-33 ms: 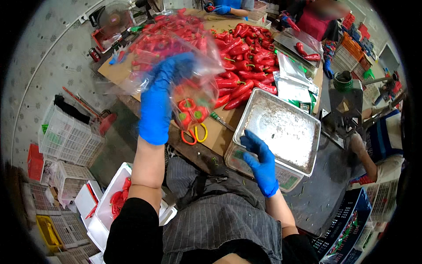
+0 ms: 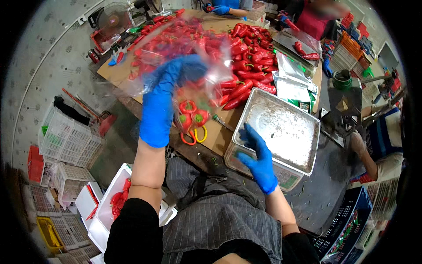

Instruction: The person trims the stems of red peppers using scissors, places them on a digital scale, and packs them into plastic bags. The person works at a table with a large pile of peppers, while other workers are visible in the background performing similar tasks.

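My left hand (image 2: pixel 178 72), in a blue glove, is closed on a clear plastic bag (image 2: pixel 211 90) raised over the tabletop and blurred by motion; red peppers show in or through it. Below it lie scissors with red and yellow handles (image 2: pixel 200 134). A heap of red peppers (image 2: pixel 252 48) covers the cardboard (image 2: pixel 114 68) behind. My right hand (image 2: pixel 257 160), gloved in blue, has its fingers apart at the left edge of a metal tray (image 2: pixel 285 132) resting on a scale (image 2: pixel 285 180); it holds nothing. Silver and green packets (image 2: pixel 294 88) lie beyond the tray.
Two co-workers (image 2: pixel 237 6) (image 2: pixel 314 22) are across the table; another person's gloved hand (image 2: pixel 357 143) is at right, beside dark equipment (image 2: pixel 345 92). Crates (image 2: pixel 72 132) and a white foam box (image 2: pixel 103 211) stand at left, a dark blue crate (image 2: pixel 340 233) at lower right, a fan (image 2: pixel 107 22) upper left.
My left hand and the bag have shifted slightly right. My right hand has moved slightly left and up along the tray's edge.
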The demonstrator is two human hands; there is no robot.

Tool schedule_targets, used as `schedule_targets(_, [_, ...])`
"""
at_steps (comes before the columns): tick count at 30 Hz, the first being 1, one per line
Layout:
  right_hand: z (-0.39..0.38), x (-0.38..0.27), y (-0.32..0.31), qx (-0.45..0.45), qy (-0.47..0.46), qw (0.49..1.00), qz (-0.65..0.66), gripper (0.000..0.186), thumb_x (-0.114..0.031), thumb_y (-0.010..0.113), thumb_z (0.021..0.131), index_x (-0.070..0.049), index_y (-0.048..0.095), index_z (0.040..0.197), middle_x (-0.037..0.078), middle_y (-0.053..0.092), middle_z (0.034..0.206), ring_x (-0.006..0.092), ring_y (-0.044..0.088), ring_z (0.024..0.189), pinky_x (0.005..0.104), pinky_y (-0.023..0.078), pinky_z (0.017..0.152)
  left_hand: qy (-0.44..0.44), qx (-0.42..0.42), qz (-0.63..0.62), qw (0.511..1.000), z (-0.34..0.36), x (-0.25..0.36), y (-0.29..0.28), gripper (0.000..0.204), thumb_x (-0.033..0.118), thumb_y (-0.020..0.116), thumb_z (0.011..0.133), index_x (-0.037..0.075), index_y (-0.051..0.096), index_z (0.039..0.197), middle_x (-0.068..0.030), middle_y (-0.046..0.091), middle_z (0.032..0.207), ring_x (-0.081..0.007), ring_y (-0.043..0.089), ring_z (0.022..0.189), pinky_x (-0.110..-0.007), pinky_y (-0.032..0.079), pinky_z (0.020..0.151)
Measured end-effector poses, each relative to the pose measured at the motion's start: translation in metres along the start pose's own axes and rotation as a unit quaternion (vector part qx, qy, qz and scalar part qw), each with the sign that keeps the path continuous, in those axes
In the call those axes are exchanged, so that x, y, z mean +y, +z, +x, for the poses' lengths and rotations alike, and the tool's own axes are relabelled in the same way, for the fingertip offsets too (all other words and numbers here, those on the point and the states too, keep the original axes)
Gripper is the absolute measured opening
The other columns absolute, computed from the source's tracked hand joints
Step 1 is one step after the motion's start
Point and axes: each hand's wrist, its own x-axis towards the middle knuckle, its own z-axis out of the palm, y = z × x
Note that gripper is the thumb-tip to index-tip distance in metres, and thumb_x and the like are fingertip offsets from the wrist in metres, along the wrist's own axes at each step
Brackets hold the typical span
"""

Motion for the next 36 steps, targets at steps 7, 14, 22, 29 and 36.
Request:
schedule_targets(7, [0.047, -0.025, 0.044, -0.079, -0.124, 0.98, -0.136, 0.086, -0.018, 0.075, 0.066, -0.004, 0.026, 0.135, 0.014, 0.032, 0.135, 0.0251, 0.036, 0.121, 0.0339, 0.033, 0.098, -0.083, -0.278, -0.084, 0.953, -0.024, 0.025, 0.033, 0.028, 0.02, 0.06, 0.081, -0.001, 0.063, 0.099, -0.0117, 0.062, 0.101, -0.0194, 0.058, 0.095, -0.031, 0.043, 0.088])
schedule_targets(14, [0.057, 0.016, 0.017, 0.045, 0.075, 0.909, 0.408, 0.038, -0.025, 0.04, 0.092, -0.003, 0.043, 0.123, 0.014, 0.052, 0.117, 0.0237, 0.053, 0.103, 0.0377, 0.043, 0.09, -0.032, -0.225, 0.088, 0.97, -0.021, -0.013, -0.002, 0.086, 0.034, 0.076, 0.066, 0.003, 0.032, 0.133, -0.013, 0.037, 0.134, -0.019, 0.034, 0.124, -0.035, 0.028, 0.103])
schedule_targets(22, [0.052, 0.021, 0.002, 0.057, 0.102, 0.765, 0.634, 0.037, -0.029, 0.038, 0.093, -0.004, 0.044, 0.121, 0.014, 0.049, 0.121, 0.026, 0.051, 0.108, 0.0418, 0.04, 0.094, -0.016, -0.115, 0.008, 0.993, -0.117, -0.124, 0.006, 0.111, 0.027, 0.077, 0.065, 0.007, -0.002, 0.14, -0.0137, 0.025, 0.139, -0.0232, 0.032, 0.125, -0.036, 0.03, 0.101])
schedule_targets(29, [0.05, 0.029, 0.012, 0.0, 0.103, 0.722, 0.684, 0.038, -0.028, 0.041, 0.092, -0.004, 0.042, 0.121, 0.015, 0.05, 0.119, 0.0266, 0.05, 0.108, 0.0397, 0.04, 0.094, -0.01, -0.056, 0.115, 0.992, -0.119, -0.073, 0.033, 0.105, 0.023, 0.076, 0.067, 0.006, 0.003, 0.14, -0.0159, 0.025, 0.139, -0.0239, 0.037, 0.121, -0.036, 0.035, 0.097])
schedule_targets(36, [0.048, 0.052, 0.013, -0.002, 0.016, 1.0, 0.003, 0.034, -0.016, 0.058, 0.083, -0.006, 0.052, 0.115, 0.011, 0.057, 0.112, 0.0203, 0.054, 0.104, 0.0322, 0.042, 0.09, -0.043, -0.073, 0.161, 0.983, -0.122, -0.055, 0.035, 0.095, 0.025, 0.075, 0.068, -0.003, 0.016, 0.137, -0.0165, 0.023, 0.142, -0.0248, 0.029, 0.127, -0.037, 0.029, 0.102])
